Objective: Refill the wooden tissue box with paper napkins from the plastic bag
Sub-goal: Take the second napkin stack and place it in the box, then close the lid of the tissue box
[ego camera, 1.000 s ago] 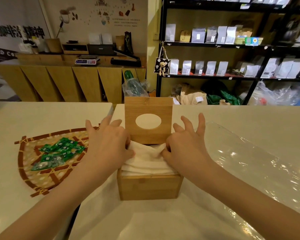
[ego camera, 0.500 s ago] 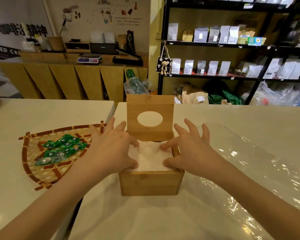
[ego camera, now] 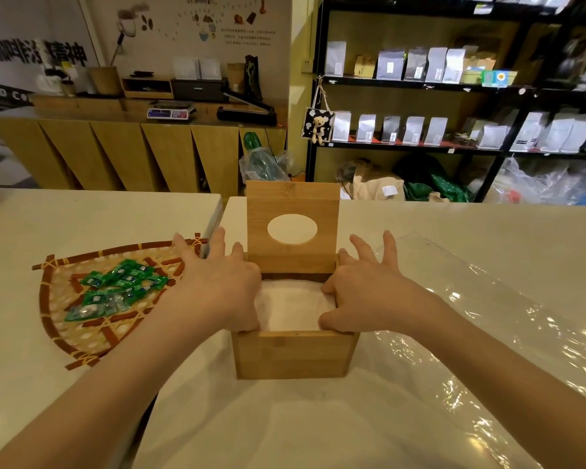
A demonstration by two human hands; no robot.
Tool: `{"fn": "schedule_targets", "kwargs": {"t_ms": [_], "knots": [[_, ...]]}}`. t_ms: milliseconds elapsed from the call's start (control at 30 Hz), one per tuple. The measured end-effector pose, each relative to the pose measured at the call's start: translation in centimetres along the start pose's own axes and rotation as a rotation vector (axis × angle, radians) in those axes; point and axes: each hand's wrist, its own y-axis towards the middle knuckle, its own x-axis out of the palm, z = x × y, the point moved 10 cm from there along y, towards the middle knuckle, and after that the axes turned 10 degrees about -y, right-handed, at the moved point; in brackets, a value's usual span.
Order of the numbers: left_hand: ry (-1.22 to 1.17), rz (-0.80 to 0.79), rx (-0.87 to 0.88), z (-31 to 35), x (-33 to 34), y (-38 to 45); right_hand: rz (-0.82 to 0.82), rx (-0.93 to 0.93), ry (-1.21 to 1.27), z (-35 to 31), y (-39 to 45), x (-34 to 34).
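The wooden tissue box (ego camera: 293, 355) stands on the white table in front of me, its lid (ego camera: 293, 198) with an oval hole raised upright at the back. A stack of white paper napkins (ego camera: 290, 308) lies inside, below the rim. My left hand (ego camera: 217, 286) rests on the box's left edge, fingers spread, thumb pressing the napkins down. At the right edge my right hand (ego camera: 366, 289) does the same, thumb and forefinger on the stack. The clear plastic bag (ego camera: 487, 316) lies flat and crinkled to the right of the box.
A woven fan-shaped tray (ego camera: 82, 319) with several green sachets (ego camera: 115, 289) lies to the left, on an adjoining table (ego camera: 82, 214) with a gap between the two tabletops. Black shelving (ego camera: 454, 96) with pouches and a wooden counter (ego camera: 132, 147) stand behind.
The napkins stuck up above the box a second ago; now they sit pushed down inside it. Both hands moved from the stack's middle out to the left and right edges.
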Motion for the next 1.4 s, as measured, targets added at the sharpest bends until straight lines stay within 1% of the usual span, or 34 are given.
{"fn": "schedule_targets", "kwargs": {"t_ms": [100, 200, 300, 400, 533, 667, 767, 833, 900, 967, 1000, 1033, 1100, 1167, 1267, 1400], "knots": [[-0.017, -0.033, -0.026, -0.2, -0.1, 0.4, 0.001, 0.005, -0.02, -0.1, 0.1, -0.1], [-0.004, 0.025, -0.042, -0.3, -1.0, 0.2, -0.012, 0.01, -0.027, 0.4, 0.1, -0.4], [0.068, 0.089, -0.03, 0.4, -1.4, -0.2, -0.049, -0.009, -0.058, 0.7, 0.0, -0.5], [0.115, 0.088, -0.033, 1.0, -1.0, -0.3, -0.073, 0.004, -0.098, 0.3, 0.3, -0.5], [0.066, 0.055, -0.038, 0.7, -0.7, 0.0, -0.085, 0.011, -0.154, -0.3, 0.8, -0.5], [0.05, 0.061, -0.045, 0.5, -0.2, -0.1, -0.064, -0.002, -0.221, -0.6, 0.9, -0.2], [-0.039, 0.054, -0.008, 0.4, -0.3, -0.5, -0.039, -0.034, -0.122, -0.2, 0.8, -0.4], [-0.232, 0.092, 0.032, -0.4, -1.5, -0.9, 0.012, -0.047, 0.04, 0.7, 0.3, -1.1], [-0.45, 0.252, 0.096, -1.4, -4.2, -1.6, 0.136, -0.037, 0.192, 1.9, -0.3, -2.8], [-0.604, 0.457, 0.156, -2.2, -7.3, -2.4, 0.315, -0.001, 0.302, 3.3, -0.8, -5.2], [-0.657, 0.54, 0.19, -2.5, -8.5, -2.6, 0.414, 0.038, 0.35, 4.2, -1.0, -6.5], [-0.686, 0.59, 0.213, -2.6, -9.4, -2.5, 0.501, 0.086, 0.391, 5.1, -1.1, -7.7], [-0.66, 0.597, 0.215, -2.4, -9.9, -1.5, 0.597, 0.165, 0.407, 6.4, -1.0, -9.1], [-0.608, 0.576, 0.206, -2.0, -9.5, 0.0, 0.559, 0.161, 0.385, 6.5, 0.2, -9.0], [-0.582, 0.586, 0.187, -2.0, -9.1, 1.3, 0.484, 0.042, 0.407, 5.3, 2.0, -8.2], [-0.577, 0.649, 0.176, -1.9, -9.2, 0.7, 0.564, -0.018, 0.477, 5.0, 1.4, -8.4]]}}
